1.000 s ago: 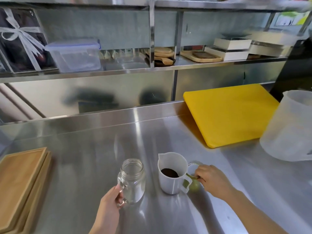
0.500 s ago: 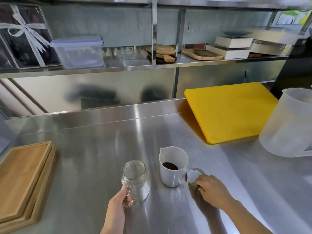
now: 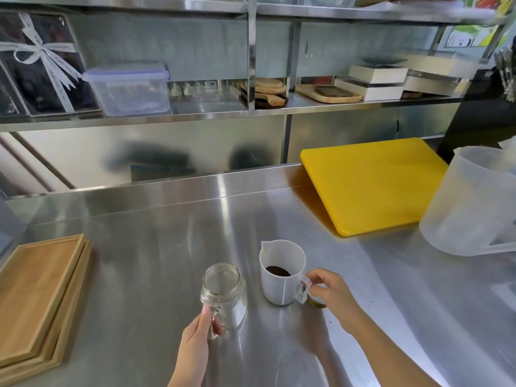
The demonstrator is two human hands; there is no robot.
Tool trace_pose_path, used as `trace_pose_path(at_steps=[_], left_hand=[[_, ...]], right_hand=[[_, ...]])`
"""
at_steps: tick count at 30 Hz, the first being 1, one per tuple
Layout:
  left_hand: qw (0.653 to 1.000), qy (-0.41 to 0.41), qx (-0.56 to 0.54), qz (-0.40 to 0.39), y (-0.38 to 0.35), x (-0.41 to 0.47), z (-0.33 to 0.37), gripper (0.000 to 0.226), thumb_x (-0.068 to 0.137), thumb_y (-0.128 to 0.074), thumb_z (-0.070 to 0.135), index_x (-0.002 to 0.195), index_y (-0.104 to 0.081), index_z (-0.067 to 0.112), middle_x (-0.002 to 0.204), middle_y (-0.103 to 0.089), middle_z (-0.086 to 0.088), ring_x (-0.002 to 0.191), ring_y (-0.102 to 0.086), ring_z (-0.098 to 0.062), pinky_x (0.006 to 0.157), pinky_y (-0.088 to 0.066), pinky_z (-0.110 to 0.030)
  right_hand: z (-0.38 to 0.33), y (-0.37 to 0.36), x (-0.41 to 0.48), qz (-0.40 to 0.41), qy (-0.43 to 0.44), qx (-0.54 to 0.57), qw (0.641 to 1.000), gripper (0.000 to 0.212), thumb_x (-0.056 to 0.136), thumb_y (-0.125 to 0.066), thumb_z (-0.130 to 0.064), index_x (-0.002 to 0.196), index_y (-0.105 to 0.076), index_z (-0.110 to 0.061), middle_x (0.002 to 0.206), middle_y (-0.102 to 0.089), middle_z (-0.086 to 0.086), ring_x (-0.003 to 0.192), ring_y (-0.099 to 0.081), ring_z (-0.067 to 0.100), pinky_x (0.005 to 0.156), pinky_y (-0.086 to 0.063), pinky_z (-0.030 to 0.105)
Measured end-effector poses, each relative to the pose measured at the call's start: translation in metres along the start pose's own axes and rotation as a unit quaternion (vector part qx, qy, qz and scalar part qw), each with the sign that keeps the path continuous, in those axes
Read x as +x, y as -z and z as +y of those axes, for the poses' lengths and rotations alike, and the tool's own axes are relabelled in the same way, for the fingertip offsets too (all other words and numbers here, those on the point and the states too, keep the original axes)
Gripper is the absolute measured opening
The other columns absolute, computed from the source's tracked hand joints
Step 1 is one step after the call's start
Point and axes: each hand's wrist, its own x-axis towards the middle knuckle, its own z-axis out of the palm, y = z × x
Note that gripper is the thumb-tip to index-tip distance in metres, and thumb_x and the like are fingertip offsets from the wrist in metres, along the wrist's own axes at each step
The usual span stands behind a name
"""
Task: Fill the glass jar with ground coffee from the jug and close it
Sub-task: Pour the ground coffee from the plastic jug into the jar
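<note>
Coffee is still in the white jug [image 3: 282, 272], a dark heap at the bottom, and the glass jar [image 3: 223, 294] beside it is empty, open and upright on the steel counter [image 3: 139, 261]. The change over the last second is at the right hand [image 3: 331, 289]: half a second ago it lay on the metal lid [image 3: 317, 303] just right of the jug, and now its fingers have come up to the jug's handle, thumb and forefinger pinching the top of the loop, while the lid is left flat on the counter under the palm, only its edge showing. The hand is curled but I cannot tell if the grip on the handle is already firm. The left hand [image 3: 195, 342] has stayed at the jar, its fingers closed around the small glass handle on the near side, holding the jar steady. In my judgement, this means the lid has been parked and the pouring step is about to begin; nothing has been poured yet. The jar mouth is narrow compared with the jug, so the spout, which points away from the person, will need to be turned toward the jar. Some dark grains already lie on the counter to the right, so spilling is a real risk.
</note>
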Motion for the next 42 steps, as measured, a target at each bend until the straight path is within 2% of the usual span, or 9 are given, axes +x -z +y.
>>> trace_pose_path(at_steps=[2, 6, 13, 17, 21, 28, 32, 36, 42], left_hand=[[1.0, -0.002, 0.01, -0.004, -0.001, -0.003, 0.003, 0.065, 0.096, -0.044, 0.038, 0.033, -0.043, 0.022, 0.067, -0.052, -0.012, 0.074, -0.046, -0.024, 0.077, -0.033, -0.034], [1.0, 0.005, 0.024, -0.008, -0.001, -0.007, 0.004, 0.063, 0.098, -0.039, 0.038, 0.037, -0.046, 0.022, 0.069, -0.055, -0.011, 0.073, -0.046, -0.023, 0.073, -0.033, -0.031], [0.998, -0.031, 0.046, -0.008, -0.005, -0.019, 0.013, 0.053, 0.1, -0.033, 0.031, 0.06, -0.052, 0.001, 0.065, -0.057, -0.005, 0.068, -0.045, -0.019, 0.068, -0.035, -0.026], [0.997, -0.059, 0.057, 0.009, -0.006, -0.022, 0.008, 0.052, 0.1, -0.031, 0.026, 0.066, -0.054, -0.006, 0.066, -0.058, -0.006, 0.068, -0.046, -0.021, 0.068, -0.036, -0.025], [0.996, -0.063, 0.061, 0.019, -0.006, -0.021, 0.004, 0.053, 0.1, -0.03, 0.027, 0.07, -0.054, -0.01, 0.067, -0.057, -0.008, 0.068, -0.047, -0.022, 0.068, -0.036, -0.028], [0.996, -0.055, 0.067, 0.024, -0.006, -0.021, 0.01, 0.051, 0.1, -0.031, 0.032, 0.058, -0.043, 0.005, 0.06, -0.047, -0.004, 0.059, -0.039, -0.019, 0.06, -0.03, -0.03], [0.996, -0.046, 0.076, 0.011, -0.002, -0.02, 0.011, 0.05, 0.099, -0.032, 0.033, 0.058, -0.04, 0.007, 0.058, -0.04, -0.004, 0.059, -0.036, -0.018, 0.058, -0.028, -0.029], [0.997, -0.027, 0.067, -0.003, 0.003, -0.016, 0.008, 0.053, 0.085, -0.034, 0.053, 0.056, -0.039, 0.01, 0.052, -0.038, 0.001, 0.056, -0.036, -0.017, 0.061, -0.029, -0.031], [0.998, -0.02, 0.06, -0.008, 0.004, -0.016, 0.005, 0.052, 0.098, -0.033, 0.041, 0.056, -0.038, 0.01, 0.045, -0.037, 0.007, 0.058, -0.035, -0.018, 0.06, -0.029, -0.031]], right_hand=[[0.0, -0.002, -0.003, -0.029, -0.012, 0.051, 0.998, 0.01, 0.075, -0.063, -0.003, 0.073, -0.066, -0.013, 0.073, -0.065, -0.001, 0.064, -0.058, 0.004, 0.06, -0.044, 0.013], [0.008, -0.01, 0.0, -0.01, -0.06, 0.069, 0.996, 0.013, 0.077, -0.073, -0.016, 0.079, -0.066, -0.006, 0.076, -0.065, 0.006, 0.067, -0.057, 0.015, 0.062, -0.047, 0.028], [0.005, -0.022, 0.0, 0.0, -0.058, 0.068, 0.996, 0.017, 0.089, -0.061, -0.02, 0.075, -0.056, -0.014, 0.076, -0.055, 0.002, 0.066, -0.047, 0.013, 0.064, -0.043, 0.027], [0.007, -0.022, -0.002, -0.006, -0.103, 0.166, 0.981, 0.015, 0.094, -0.052, -0.033, 0.097, -0.056, -0.02, 0.105, -0.052, 0.005, 0.103, -0.05, 0.02, 0.075, -0.055, 0.046], [0.004, -0.024, 0.001, 0.044, -0.106, 0.221, 0.969, 0.014, 0.095, -0.048, -0.031, 0.1, -0.057, -0.021, 0.11, -0.05, 0.008, 0.104, -0.05, 0.027, 0.082, -0.053, 0.054], [-0.005, -0.027, 0.0, 0.127, -0.034, 0.096, 0.987, 0.013, 0.091, -0.052, -0.039, 0.084, -0.058, -0.03, 0.097, -0.06, -0.001, 0.094, -0.052, 0.021, 0.078, -0.048, 0.043], [-0.018, -0.023, -0.004, 0.125, 0.012, 0.053, 0.991, 0.015, 0.091, -0.057, -0.025, 0.077, -0.055, -0.021, 0.084, -0.06, -0.003, 0.079, -0.052, 0.015, 0.066, -0.045, 0.031], [-0.03, -0.014, -0.004, 0.118, 0.036, 0.05, 0.991, 0.022, 0.091, -0.057, -0.016, 0.071, -0.053, -0.007, 0.074, -0.058, 0.005, 0.071, -0.048, 0.017, 0.061, -0.038, 0.028], [-0.062, 0.003, -0.004, 0.087, 0.135, -0.019, 0.987, 0.04, 0.066, -0.052, -0.054, 0.062, -0.049, -0.014, 0.062, -0.053, -0.004, 0.062, -0.047, 0.01, 0.057, -0.035, 0.024]])
